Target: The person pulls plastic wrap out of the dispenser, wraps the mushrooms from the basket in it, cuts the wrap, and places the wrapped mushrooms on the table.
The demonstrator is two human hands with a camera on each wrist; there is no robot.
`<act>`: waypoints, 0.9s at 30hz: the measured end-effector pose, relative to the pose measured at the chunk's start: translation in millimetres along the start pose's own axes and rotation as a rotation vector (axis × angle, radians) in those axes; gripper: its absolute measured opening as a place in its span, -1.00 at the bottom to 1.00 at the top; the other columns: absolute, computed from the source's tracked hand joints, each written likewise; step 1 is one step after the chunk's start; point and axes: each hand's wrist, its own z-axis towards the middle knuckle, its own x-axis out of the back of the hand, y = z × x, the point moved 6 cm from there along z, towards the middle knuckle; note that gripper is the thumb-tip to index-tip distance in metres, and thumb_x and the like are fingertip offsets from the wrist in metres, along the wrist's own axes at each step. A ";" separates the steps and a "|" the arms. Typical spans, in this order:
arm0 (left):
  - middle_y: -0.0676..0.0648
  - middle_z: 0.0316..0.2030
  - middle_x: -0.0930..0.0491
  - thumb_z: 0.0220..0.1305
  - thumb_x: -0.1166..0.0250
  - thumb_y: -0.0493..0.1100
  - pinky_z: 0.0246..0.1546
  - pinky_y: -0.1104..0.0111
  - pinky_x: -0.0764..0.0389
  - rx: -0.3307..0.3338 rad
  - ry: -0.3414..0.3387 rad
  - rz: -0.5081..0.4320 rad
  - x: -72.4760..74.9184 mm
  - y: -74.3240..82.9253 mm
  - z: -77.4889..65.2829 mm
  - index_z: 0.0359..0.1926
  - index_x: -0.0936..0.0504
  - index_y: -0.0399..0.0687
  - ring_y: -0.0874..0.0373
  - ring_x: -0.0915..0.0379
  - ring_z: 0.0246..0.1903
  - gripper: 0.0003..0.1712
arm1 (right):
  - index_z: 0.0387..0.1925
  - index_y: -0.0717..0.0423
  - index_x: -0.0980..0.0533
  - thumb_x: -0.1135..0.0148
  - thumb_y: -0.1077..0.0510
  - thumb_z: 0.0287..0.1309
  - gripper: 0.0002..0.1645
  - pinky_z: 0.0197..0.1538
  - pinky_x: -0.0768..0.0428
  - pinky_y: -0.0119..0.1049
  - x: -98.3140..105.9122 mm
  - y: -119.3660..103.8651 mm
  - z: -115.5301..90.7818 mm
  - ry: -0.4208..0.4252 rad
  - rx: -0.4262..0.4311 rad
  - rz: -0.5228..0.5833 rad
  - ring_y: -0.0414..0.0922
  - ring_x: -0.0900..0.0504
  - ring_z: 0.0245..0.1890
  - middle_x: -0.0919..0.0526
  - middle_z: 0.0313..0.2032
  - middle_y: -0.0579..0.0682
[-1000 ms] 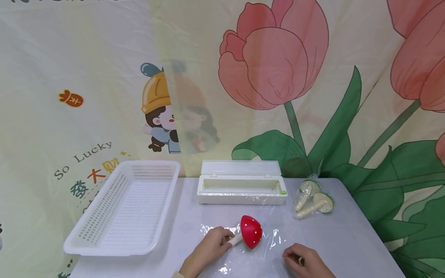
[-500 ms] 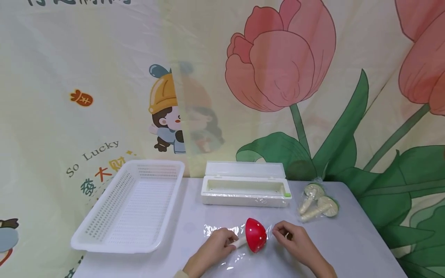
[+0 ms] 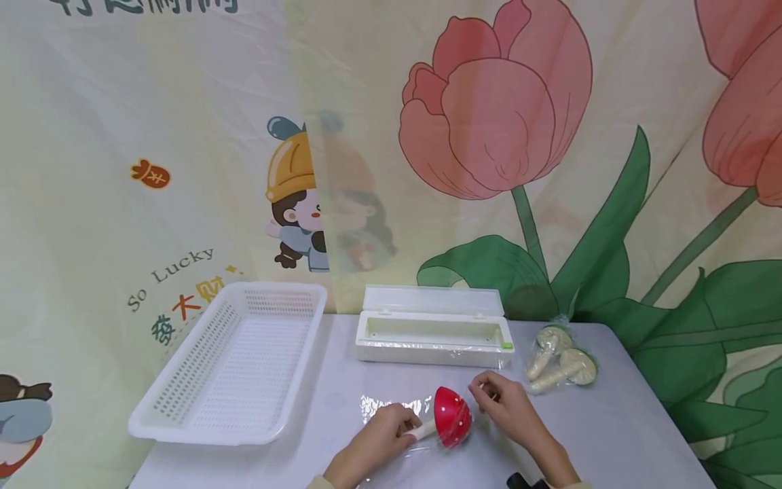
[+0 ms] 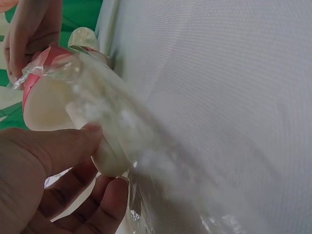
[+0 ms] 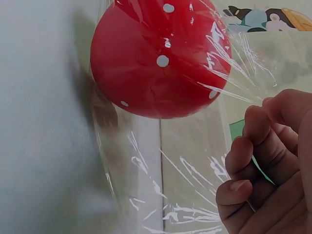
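Note:
My left hand [image 3: 381, 435] grips the pale stem of a toy mushroom [image 3: 451, 415], whose red cap has white dots and points right. Clear plastic film [image 5: 243, 63] lies under the mushroom and rises over its cap. In the right wrist view, thumb and forefinger of my right hand [image 5: 273, 151] pinch a gathered edge of this film, drawing it into taut creases beside the cap. Loose film also runs along the stem [image 4: 109, 151] at the left fingertips in the left wrist view. The right hand [image 3: 504, 407] is just right of the cap in the head view.
Behind the hands stands a long white box [image 3: 434, 353] with its lid raised and a small green piece at its right end. Two film-wrapped mushrooms [image 3: 568, 367] lie at the right. A white perforated basket [image 3: 201, 437] stands at the left, near a printed curtain [image 3: 366, 170].
My right hand has moved up and left to the cap, bringing the film edge over with it. The left hand keeps its hold on the stem. The head view has shifted slightly.

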 end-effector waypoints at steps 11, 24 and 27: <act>0.13 -0.42 -0.61 0.15 -0.48 -0.34 -0.44 0.55 -0.51 -0.020 0.010 0.014 -0.5 0.8 0.4 -0.19 -0.78 -0.11 0.47 -0.39 -0.46 -0.82 | -0.08 0.17 -0.62 -0.28 0.23 0.35 -0.84 -0.52 -0.52 -0.39 -12.5 -8.3 4.7 -0.140 0.068 -0.035 -0.31 -0.49 -0.55 -0.61 -0.50 -0.12; 0.10 -0.38 -0.66 0.14 -0.48 -0.34 -0.40 0.54 -0.54 -0.016 0.006 0.030 0.7 0.9 1.3 -0.19 -0.78 -0.10 0.46 -0.42 -0.43 -0.81 | 0.10 0.04 -0.63 -0.38 0.21 0.26 -0.63 -0.36 -0.59 -0.41 -13.1 -26.8 0.2 -0.225 0.193 -0.087 -0.31 -0.48 -0.42 -0.51 -0.42 -0.20; 0.10 -0.38 -0.67 0.15 -0.47 -0.35 -0.37 0.53 -0.55 -0.011 -0.004 0.023 -0.7 1.6 1.0 -0.19 -0.78 -0.11 0.46 -0.43 -0.41 -0.81 | -0.04 -0.01 -0.69 -0.39 0.22 0.27 -0.76 -0.35 -0.60 -0.42 -13.7 -31.9 1.7 -0.204 0.238 -0.114 -0.34 -0.48 -0.41 -0.54 -0.40 -0.23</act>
